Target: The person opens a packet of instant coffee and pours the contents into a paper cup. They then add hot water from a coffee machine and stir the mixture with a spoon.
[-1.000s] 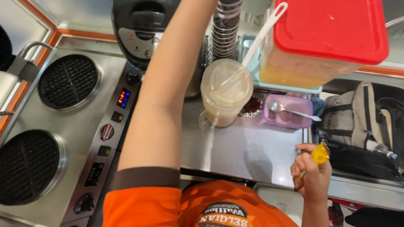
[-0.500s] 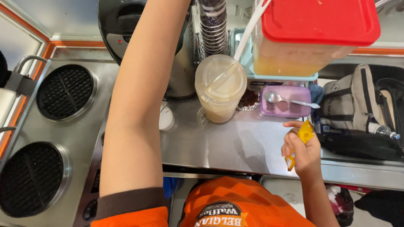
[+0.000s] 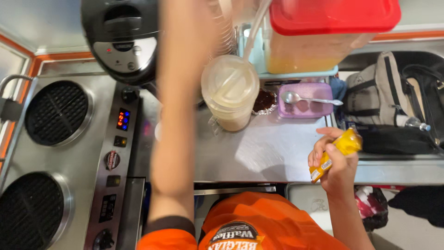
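Yellow sachet (image 3: 336,153), long axis diagonal

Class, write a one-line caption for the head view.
Right hand holds a yellow sachet over a steel counter beside a lidded drink cup.

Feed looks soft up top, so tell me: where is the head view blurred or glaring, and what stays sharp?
Head view: the raised left arm is smeared by motion blur, and its hand leaves the top edge, unseen. Glare washes the steel counter beside the lidded cup. The right hand and its yellow packet are sharp, as is the waffle iron.
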